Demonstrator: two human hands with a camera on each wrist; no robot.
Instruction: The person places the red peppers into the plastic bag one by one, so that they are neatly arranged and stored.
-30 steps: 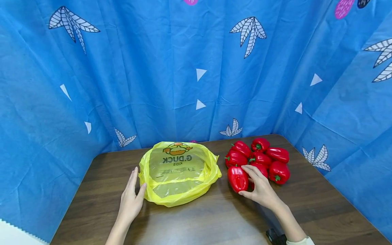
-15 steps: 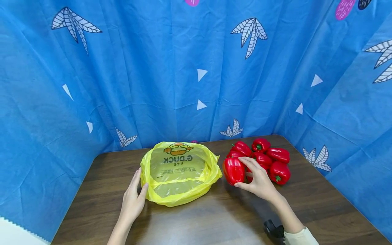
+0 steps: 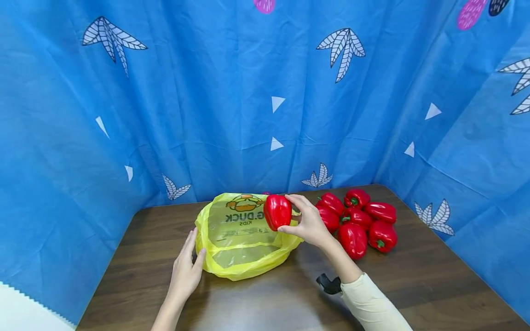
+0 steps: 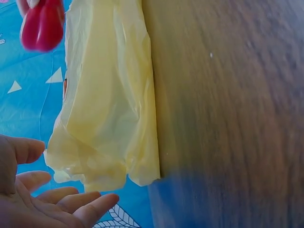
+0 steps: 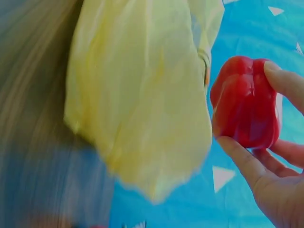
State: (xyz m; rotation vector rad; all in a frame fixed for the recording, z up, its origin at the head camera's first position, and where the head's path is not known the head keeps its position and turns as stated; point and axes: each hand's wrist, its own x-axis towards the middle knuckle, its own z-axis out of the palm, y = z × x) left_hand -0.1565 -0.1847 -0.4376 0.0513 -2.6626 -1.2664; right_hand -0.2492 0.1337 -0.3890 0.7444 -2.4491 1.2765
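A red bell pepper (image 3: 277, 212) is pinched between the thumb and fingers of my right hand (image 3: 309, 222), above the right part of an opened yellow plastic bag (image 3: 236, 273). The right wrist view shows the pepper (image 5: 246, 104) held up beside the bag (image 5: 142, 99). At the bag's left side is my left hand (image 3: 187, 270), its fingers extended and holding nothing. In the left wrist view, the fingers of my left hand (image 4: 47, 199) lie spread close to the bag (image 4: 107, 95); whether they touch it I cannot tell. Printed lettering on the bag is partly hidden by the pepper.
Several more red bell peppers (image 3: 353, 240) lie in a cluster on the right of the brown wooden table (image 3: 141, 257). A blue patterned curtain (image 3: 215, 101) surrounds the back and sides. A black device (image 3: 329, 284) sits at my right wrist.
My right hand has lifted a pepper off the cluster and carried it left, from beside the other peppers to over the bag. My left hand stays at the bag's left side.
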